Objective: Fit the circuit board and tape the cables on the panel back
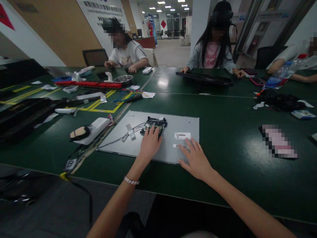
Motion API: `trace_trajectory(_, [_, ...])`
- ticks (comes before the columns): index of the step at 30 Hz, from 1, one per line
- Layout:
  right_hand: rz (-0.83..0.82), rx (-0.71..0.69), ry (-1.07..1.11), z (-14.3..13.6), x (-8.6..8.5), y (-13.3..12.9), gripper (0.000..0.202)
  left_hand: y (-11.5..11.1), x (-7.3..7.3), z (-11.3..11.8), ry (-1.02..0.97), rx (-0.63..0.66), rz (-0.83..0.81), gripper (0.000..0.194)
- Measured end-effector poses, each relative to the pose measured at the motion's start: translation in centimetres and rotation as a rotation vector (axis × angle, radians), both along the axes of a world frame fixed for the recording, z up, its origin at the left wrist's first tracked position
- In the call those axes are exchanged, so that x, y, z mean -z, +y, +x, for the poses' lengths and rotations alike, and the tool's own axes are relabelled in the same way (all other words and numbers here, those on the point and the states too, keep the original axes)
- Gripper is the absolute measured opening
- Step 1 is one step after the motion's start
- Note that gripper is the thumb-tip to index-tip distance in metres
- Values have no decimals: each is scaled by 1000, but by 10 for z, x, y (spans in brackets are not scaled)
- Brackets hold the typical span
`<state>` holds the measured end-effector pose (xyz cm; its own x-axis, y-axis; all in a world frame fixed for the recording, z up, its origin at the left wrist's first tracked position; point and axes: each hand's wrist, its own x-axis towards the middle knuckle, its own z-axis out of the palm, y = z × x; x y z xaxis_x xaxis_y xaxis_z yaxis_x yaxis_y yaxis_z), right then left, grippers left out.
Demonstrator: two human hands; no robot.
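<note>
A flat silver panel (pixel 168 154) lies on the green table in front of me. On its upper middle sits a black-framed circuit board (pixel 156 122), with grey cables running left under a strip of silver tape (pixel 130 131). My left hand (pixel 150 142) rests over the board's near edge, fingers apart and extended. My right hand (pixel 195 158) is spread at the panel's right near edge, fingertips beside two white labels (pixel 182 136). Neither hand holds anything visible. The left fingertips cover part of the board.
A white device (pixel 95 130) lies left of the panel, near a black cable (pixel 90 201). A pixelated pink-and-black item (pixel 278 141) lies right. Tools and wires are back left. Across the table, a person handles a dark flat panel (pixel 204 78); another person sits further left.
</note>
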<state>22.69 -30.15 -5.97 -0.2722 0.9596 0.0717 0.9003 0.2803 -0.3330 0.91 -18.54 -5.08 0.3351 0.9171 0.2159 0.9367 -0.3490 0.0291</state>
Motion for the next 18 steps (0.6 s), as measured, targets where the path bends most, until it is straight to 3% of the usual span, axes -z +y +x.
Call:
trace_trajectory(9, [-74,-1,11,2,-4,1,63,53,5,-11,79,-52,44,48])
trace_trajectory(18, [-70,-8,22,4,-4,2,63,60,1,-15,19,-91,8,49])
